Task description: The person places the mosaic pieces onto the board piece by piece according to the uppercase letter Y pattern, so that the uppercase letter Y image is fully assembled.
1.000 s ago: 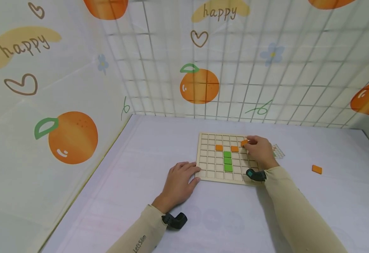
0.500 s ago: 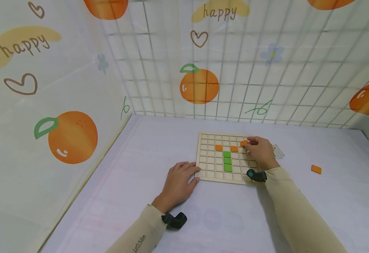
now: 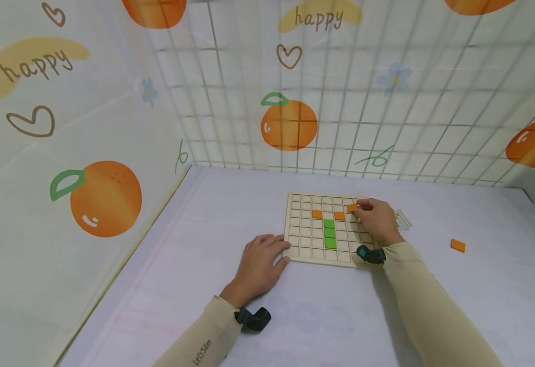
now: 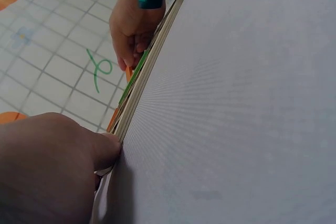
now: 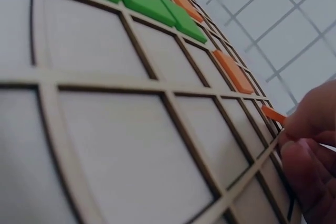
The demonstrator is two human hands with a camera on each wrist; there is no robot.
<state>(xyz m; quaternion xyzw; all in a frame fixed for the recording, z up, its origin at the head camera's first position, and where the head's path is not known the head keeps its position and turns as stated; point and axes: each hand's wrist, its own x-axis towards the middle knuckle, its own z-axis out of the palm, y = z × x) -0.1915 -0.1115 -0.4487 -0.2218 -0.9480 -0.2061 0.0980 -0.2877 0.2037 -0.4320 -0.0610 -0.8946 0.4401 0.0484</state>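
Observation:
A wooden grid board [image 3: 306,259] lies on the table. Three green tiles [image 3: 329,234] form a column in its cells. One row farther back sit two orange tiles, a left one [image 3: 317,214] and a right one [image 3: 339,216]. My right hand [image 3: 378,220] pinches another orange tile [image 3: 352,208] over the board's far right part; the right wrist view shows this held tile [image 5: 273,114] tilted at the grid, partly hidden by the fingertips. My left hand [image 3: 260,265] rests at the board's left edge, its fingers and thumb touching the rim.
A loose orange tile [image 3: 457,245] lies on the table to the right of the board. Behind my right hand, a small printed card [image 3: 403,219] with a grid is partly covered. A patterned curtain over a wire grid [image 3: 340,102] stands along the table's back edge.
The orange tile in my right hand has shifted very slightly to the left. My left hand and the board have stayed in place.

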